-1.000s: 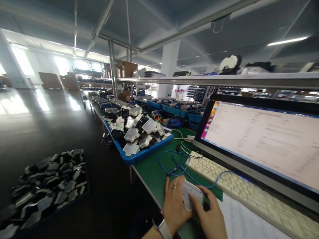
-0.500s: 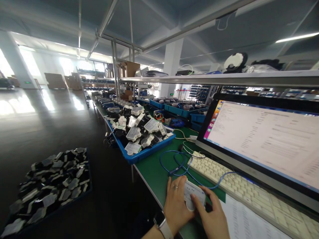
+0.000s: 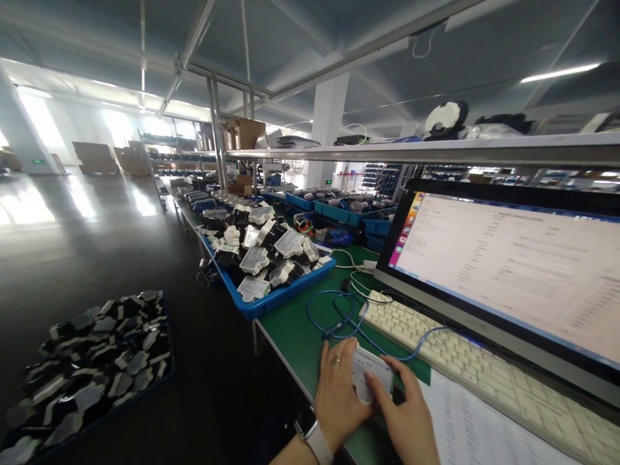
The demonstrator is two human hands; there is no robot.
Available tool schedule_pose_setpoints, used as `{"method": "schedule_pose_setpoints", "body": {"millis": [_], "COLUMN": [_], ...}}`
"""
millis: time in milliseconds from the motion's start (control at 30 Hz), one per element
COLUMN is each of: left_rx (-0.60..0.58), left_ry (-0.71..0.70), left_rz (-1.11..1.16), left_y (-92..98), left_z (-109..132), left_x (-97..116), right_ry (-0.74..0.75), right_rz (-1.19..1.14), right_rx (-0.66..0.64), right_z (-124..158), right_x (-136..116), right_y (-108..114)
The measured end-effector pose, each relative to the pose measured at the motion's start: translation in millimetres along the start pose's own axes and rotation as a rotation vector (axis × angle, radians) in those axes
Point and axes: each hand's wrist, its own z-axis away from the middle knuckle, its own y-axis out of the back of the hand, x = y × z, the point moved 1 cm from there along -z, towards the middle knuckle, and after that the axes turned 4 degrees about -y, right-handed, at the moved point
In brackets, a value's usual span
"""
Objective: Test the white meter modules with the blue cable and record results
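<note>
Between my two hands is a small white plastic device housing (image 3: 369, 369) with printed text on its face, held over the green bench top in front of the keyboard. My left hand (image 3: 339, 391), with a ring and a wristwatch, grips its left side. The fingers of my right hand (image 3: 403, 402) close on its right side, the thumb lying across the printed face. The underside of the housing is hidden by the hands. Just beyond them a blue cable (image 3: 334, 323) lies in loops on the green mat (image 3: 285, 329).
A blue tray (image 3: 285, 294) heaped with similar white and black housings stands at the bench's left edge. More fill a bin (image 3: 170, 361) on the floor. A white keyboard (image 3: 436, 342), printed sheets (image 3: 465, 413) and a monitor (image 3: 504, 271) are on the right. A shelf (image 3: 387, 152) runs overhead.
The view has shifted slightly, so the scene sits a little further left. Both hands keep their hold on the white housing, with hardly any change of grip.
</note>
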Motion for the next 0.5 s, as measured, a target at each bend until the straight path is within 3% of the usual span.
{"method": "schedule_pose_setpoints", "body": {"millis": [500], "left_rx": [-0.027], "left_ry": [0.028], "left_rz": [0.042], "left_y": [1.5], "left_z": [-2.0], "left_x": [-0.1], "right_ry": [-0.026], "right_rz": [0.011], "right_rx": [-0.015], "right_z": [-0.1], "right_x": [-2.1], "right_y": [0.9]}}
